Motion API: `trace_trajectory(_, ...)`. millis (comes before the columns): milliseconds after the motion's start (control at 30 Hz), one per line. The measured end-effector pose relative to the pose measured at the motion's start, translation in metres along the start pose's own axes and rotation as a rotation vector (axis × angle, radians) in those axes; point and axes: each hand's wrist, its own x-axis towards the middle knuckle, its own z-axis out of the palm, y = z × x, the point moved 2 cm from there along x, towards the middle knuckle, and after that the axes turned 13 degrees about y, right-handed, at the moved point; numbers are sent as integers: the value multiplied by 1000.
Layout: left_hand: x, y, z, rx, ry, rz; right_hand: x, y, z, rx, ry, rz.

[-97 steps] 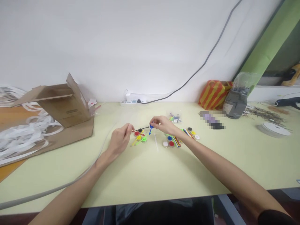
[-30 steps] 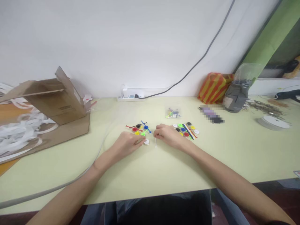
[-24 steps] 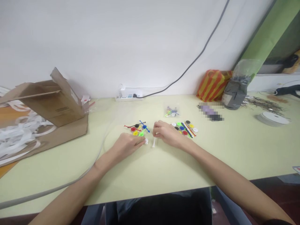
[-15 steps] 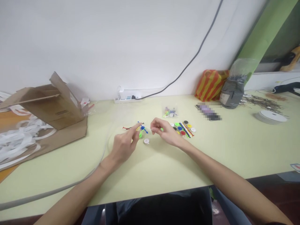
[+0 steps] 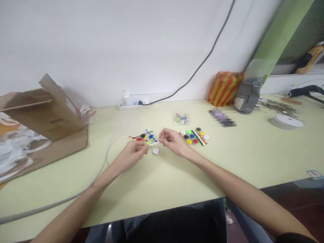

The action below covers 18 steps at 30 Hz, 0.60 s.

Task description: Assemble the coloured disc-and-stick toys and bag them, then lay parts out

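Head view: the left hand (image 5: 130,155) has its grip closed on a green plastic stick (image 5: 148,142), pinched between thumb and fingers. The right hand (image 5: 174,142) has its grip almost closed at the tip of a thin white stick (image 5: 154,144) between the hands, though whether it has hold cannot be told. A white plastic disc (image 5: 155,151) lies at four o'clock from the left hand's fingertips, and a cluster of coloured sticks and discs (image 5: 143,136) lies at twelve o'clock. At three o'clock from the right hand sits a set of coloured discs and strips (image 5: 193,136), and a clear plastic bag (image 5: 181,118) lies at twelve o'clock, all on the pale green surface (image 5: 162,189).
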Motion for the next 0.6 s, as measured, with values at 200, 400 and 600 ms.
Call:
trace_trajectory(200, -2, -7, -1, 133, -50, 157, 0, -1, -4, -194, -57, -40)
trace_trajectory(400, -5, -3, -10, 424, 241, 534, 1, -5, -7, -111, -115, 73)
trace_trajectory(600, -5, 0, -8, 377, 100, 388, -4, -10, -3, -270, -14, -66)
